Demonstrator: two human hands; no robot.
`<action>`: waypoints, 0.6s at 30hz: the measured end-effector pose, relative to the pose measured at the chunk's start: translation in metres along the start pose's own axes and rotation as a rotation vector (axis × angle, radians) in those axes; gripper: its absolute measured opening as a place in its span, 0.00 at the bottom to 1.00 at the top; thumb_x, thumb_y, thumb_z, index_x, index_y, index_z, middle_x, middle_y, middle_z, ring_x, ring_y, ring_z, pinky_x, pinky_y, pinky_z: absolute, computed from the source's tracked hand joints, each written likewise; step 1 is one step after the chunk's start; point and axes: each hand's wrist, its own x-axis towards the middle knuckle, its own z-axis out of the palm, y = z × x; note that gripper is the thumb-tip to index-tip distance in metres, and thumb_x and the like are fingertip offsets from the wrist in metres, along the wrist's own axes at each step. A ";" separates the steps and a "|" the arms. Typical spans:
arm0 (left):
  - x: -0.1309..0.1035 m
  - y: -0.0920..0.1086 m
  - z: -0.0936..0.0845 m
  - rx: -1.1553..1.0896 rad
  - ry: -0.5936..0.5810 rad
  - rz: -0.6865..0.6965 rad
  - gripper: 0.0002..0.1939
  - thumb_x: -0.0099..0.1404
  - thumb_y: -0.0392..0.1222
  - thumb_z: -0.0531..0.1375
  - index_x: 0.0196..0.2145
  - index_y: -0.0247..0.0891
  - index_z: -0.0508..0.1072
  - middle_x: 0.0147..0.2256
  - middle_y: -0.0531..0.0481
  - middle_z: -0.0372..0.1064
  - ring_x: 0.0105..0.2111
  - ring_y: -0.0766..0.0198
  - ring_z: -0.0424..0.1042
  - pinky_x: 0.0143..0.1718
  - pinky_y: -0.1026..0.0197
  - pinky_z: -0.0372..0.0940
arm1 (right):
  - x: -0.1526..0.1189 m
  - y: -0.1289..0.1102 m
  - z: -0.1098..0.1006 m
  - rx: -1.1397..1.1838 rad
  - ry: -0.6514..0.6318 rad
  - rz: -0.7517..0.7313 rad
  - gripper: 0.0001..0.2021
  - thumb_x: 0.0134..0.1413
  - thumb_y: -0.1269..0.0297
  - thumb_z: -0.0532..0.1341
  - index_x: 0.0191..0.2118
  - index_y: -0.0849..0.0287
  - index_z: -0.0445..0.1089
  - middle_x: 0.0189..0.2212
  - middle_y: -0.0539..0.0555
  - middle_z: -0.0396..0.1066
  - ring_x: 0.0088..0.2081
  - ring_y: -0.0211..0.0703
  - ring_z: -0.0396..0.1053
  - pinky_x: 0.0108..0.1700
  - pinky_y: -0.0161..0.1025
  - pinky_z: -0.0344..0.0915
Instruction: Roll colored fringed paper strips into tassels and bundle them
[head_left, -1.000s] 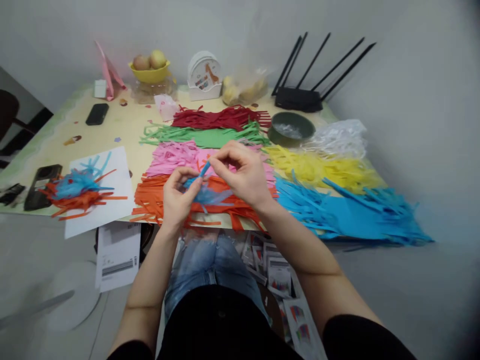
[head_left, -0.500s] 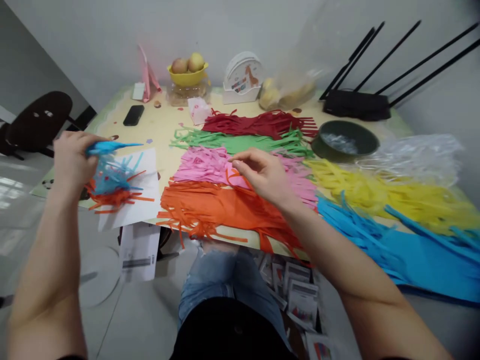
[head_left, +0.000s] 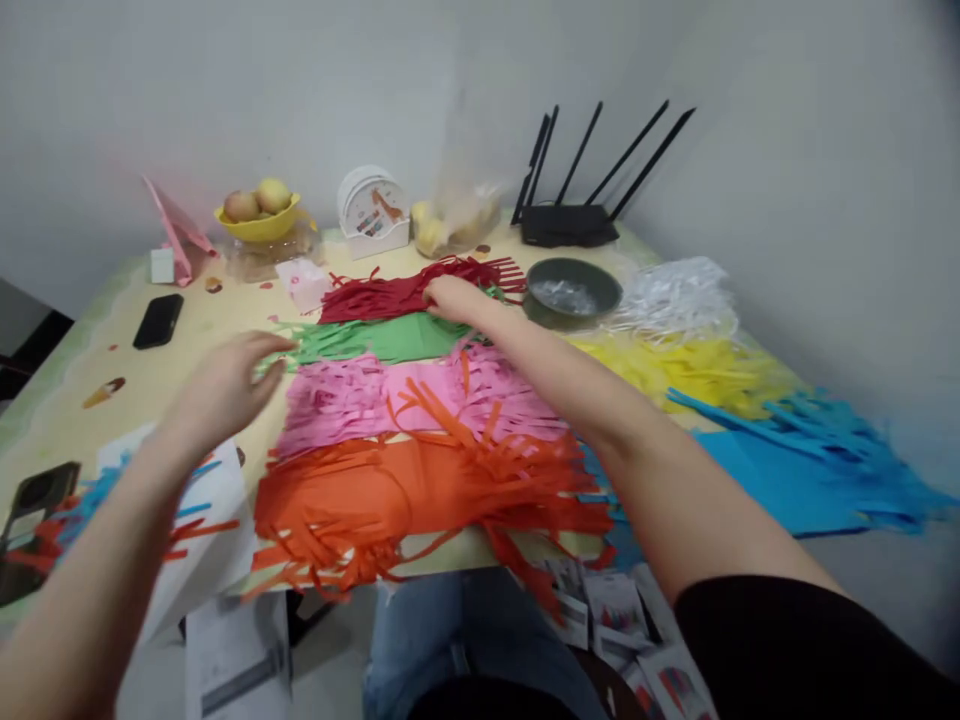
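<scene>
My left hand (head_left: 236, 385) hovers at the left ends of the green fringed paper (head_left: 405, 338), thumb and fingers apart, with nothing visible in it. My right hand (head_left: 454, 300) reaches over the border of the green paper and the dark red fringed paper (head_left: 375, 298). Its fingers curl downward; what they hold, if anything, is hidden. Nearer me lie pink fringed paper (head_left: 330, 405) and orange fringed paper (head_left: 352, 490), with loose orange strips across them. Partly behind my left forearm, blue and orange strips (head_left: 202, 535) lie on a white sheet (head_left: 217, 575).
Yellow fringed paper (head_left: 690, 370), blue fringed paper (head_left: 780, 480) and white shredded strips (head_left: 675, 295) lie right. A dark bowl (head_left: 574, 285) stands before a router (head_left: 568, 225). Farther left are a phone (head_left: 158, 321), a yellow fruit bowl (head_left: 259, 226) and another dark device (head_left: 37, 500).
My left hand has let go of the blue strips over the white sheet and moved right. My right hand has gone from the pink and orange paper to the green and red. The view has shifted.
</scene>
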 end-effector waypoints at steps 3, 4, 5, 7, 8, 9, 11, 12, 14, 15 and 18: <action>0.089 0.045 0.077 -0.050 -0.158 0.098 0.15 0.60 0.38 0.58 0.41 0.41 0.81 0.45 0.41 0.79 0.46 0.50 0.77 0.55 0.49 0.68 | 0.018 0.006 0.014 -0.014 -0.021 0.050 0.18 0.58 0.78 0.56 0.50 0.77 0.76 0.51 0.76 0.74 0.52 0.56 0.72 0.54 0.44 0.63; 0.115 0.052 0.103 -0.058 -0.201 0.082 0.17 0.60 0.34 0.56 0.43 0.38 0.81 0.47 0.40 0.78 0.49 0.51 0.76 0.58 0.50 0.66 | 0.021 0.009 0.017 -0.014 -0.019 0.065 0.18 0.58 0.78 0.56 0.51 0.77 0.75 0.51 0.76 0.74 0.52 0.56 0.72 0.53 0.43 0.63; 0.138 0.056 0.127 -0.063 -0.217 0.080 0.18 0.60 0.32 0.56 0.44 0.37 0.81 0.48 0.39 0.78 0.50 0.51 0.75 0.59 0.51 0.64 | 0.022 0.014 0.019 -0.013 -0.015 0.079 0.18 0.59 0.78 0.56 0.51 0.76 0.75 0.51 0.75 0.74 0.52 0.55 0.72 0.53 0.42 0.63; 0.176 0.055 0.166 -0.072 -0.247 0.062 0.17 0.61 0.31 0.57 0.45 0.34 0.81 0.48 0.37 0.77 0.50 0.51 0.74 0.58 0.52 0.64 | 0.023 0.023 0.022 -0.005 -0.004 0.103 0.17 0.61 0.76 0.56 0.52 0.74 0.75 0.51 0.73 0.74 0.51 0.54 0.73 0.52 0.40 0.63; 0.190 0.052 0.181 -0.076 -0.256 0.040 0.16 0.60 0.32 0.59 0.44 0.32 0.81 0.47 0.35 0.77 0.49 0.50 0.74 0.56 0.52 0.64 | 0.024 0.028 0.022 0.000 0.000 0.112 0.17 0.62 0.75 0.56 0.51 0.74 0.76 0.51 0.73 0.75 0.50 0.53 0.73 0.51 0.40 0.63; 0.202 0.047 0.192 -0.080 -0.266 0.011 0.14 0.60 0.33 0.61 0.43 0.30 0.80 0.46 0.34 0.78 0.47 0.49 0.74 0.54 0.52 0.65 | 0.024 0.032 0.022 0.006 0.003 0.119 0.16 0.62 0.74 0.56 0.50 0.73 0.76 0.51 0.72 0.75 0.50 0.52 0.73 0.51 0.39 0.63; 0.219 0.037 0.206 -0.095 -0.277 -0.054 0.13 0.57 0.35 0.65 0.41 0.29 0.80 0.44 0.34 0.78 0.44 0.49 0.74 0.51 0.53 0.66 | 0.026 0.041 0.022 0.021 0.007 0.125 0.15 0.61 0.73 0.57 0.48 0.72 0.77 0.50 0.71 0.76 0.49 0.52 0.73 0.50 0.39 0.63; 0.224 0.032 0.210 -0.107 -0.281 -0.082 0.13 0.57 0.36 0.67 0.41 0.29 0.80 0.43 0.35 0.78 0.43 0.50 0.74 0.49 0.54 0.65 | 0.028 0.044 0.022 0.031 0.008 0.126 0.14 0.60 0.72 0.58 0.47 0.72 0.78 0.49 0.70 0.76 0.48 0.51 0.73 0.49 0.39 0.63; 0.232 0.023 0.213 -0.142 -0.297 -0.125 0.12 0.56 0.39 0.69 0.39 0.32 0.81 0.41 0.39 0.79 0.40 0.53 0.74 0.46 0.57 0.65 | 0.031 0.051 0.023 0.053 0.008 0.125 0.13 0.60 0.71 0.60 0.46 0.70 0.78 0.47 0.68 0.78 0.46 0.50 0.73 0.46 0.38 0.63; 0.234 0.020 0.214 -0.161 -0.308 -0.143 0.12 0.56 0.41 0.69 0.37 0.33 0.81 0.39 0.41 0.79 0.38 0.55 0.74 0.44 0.58 0.65 | 0.032 0.055 0.024 0.064 0.005 0.125 0.13 0.60 0.70 0.61 0.46 0.70 0.79 0.46 0.66 0.79 0.45 0.49 0.74 0.44 0.37 0.62; 0.241 0.016 0.212 -0.202 -0.332 -0.196 0.11 0.59 0.47 0.67 0.33 0.35 0.81 0.31 0.46 0.78 0.30 0.60 0.70 0.38 0.59 0.63 | 0.036 0.062 0.025 0.092 -0.004 0.125 0.12 0.58 0.68 0.64 0.45 0.68 0.79 0.42 0.62 0.80 0.41 0.46 0.74 0.40 0.36 0.60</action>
